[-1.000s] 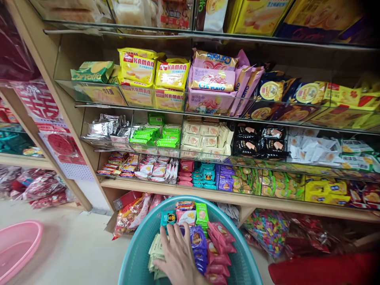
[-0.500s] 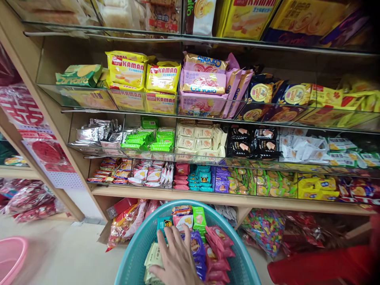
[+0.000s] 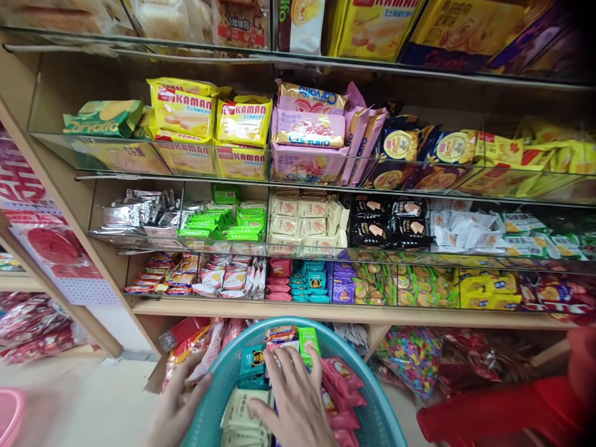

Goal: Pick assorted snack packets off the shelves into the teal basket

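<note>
Where the right hand (image 3: 298, 406) rests, packets (image 3: 345, 380) fill the basket (image 3: 378, 415).

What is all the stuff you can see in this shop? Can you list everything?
basket: one, teal, bottom middle
loose packets: many, pink, teal, green and cream, inside the basket
KAMAN packs: several, yellow, upper glass shelf
biscuit packs: several, pink, right of the yellow ones
silver packets: a pile, silver, middle shelf, left end
green packets: many, green, beside the silver pile
black packets: several, black, middle shelf
left hand: one, at the basket's outer rim
right hand: one, fingers spread on the packets in the basket
</note>
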`<state>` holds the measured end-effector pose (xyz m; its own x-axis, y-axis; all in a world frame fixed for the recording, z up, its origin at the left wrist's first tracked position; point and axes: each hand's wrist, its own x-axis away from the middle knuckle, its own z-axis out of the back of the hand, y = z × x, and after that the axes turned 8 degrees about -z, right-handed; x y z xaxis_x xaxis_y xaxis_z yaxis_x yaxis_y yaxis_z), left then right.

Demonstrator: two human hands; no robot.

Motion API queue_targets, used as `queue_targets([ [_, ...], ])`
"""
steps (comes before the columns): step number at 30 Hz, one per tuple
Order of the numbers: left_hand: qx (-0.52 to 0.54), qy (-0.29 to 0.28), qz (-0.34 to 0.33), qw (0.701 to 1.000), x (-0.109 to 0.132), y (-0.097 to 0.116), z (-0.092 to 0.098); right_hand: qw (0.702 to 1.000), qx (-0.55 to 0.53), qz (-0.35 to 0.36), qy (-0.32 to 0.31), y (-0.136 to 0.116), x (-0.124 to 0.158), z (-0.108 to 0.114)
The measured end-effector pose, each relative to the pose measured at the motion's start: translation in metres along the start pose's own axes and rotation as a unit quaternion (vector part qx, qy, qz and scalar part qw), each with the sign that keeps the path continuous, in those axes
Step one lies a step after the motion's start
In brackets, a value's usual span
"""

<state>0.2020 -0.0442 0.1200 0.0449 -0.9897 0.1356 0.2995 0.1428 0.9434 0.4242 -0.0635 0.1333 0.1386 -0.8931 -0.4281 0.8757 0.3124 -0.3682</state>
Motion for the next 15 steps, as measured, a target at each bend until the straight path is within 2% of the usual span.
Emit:
queue_targets([
  [1,0.010,0.075,0.020,0.997,-0.002,-0.010,0.002,1.000,0.004,-0.003,-0.001,0.001,0.000,0.004],
  [2,0.029,0.093,0.054,0.994,-0.002,-0.019,0.003,1.000,0.009,-0.005,-0.003,0.003,0.001,0.007],
  [5,0.092,0.101,0.175,0.975,0.008,-0.038,-0.002,0.999,0.026,-0.019,0.001,0.016,0.007,0.021],
  [8,0.183,0.080,0.233,0.952,0.015,-0.037,-0.007,0.997,0.043,-0.062,0.019,0.050,0.027,0.038],
  [10,0.230,0.071,0.253,0.937,0.016,-0.030,-0.009,0.989,0.049,-0.128,0.058,0.080,0.048,0.048],
  [12,0.246,0.076,0.265,0.929,0.016,-0.023,-0.010,0.966,0.028,-0.226,0.124,0.108,0.074,0.052],
  [15,0.236,0.082,0.266,0.931,0.017,-0.014,-0.013,0.899,-0.105,-0.395,0.159,0.131,0.110,0.047],
])
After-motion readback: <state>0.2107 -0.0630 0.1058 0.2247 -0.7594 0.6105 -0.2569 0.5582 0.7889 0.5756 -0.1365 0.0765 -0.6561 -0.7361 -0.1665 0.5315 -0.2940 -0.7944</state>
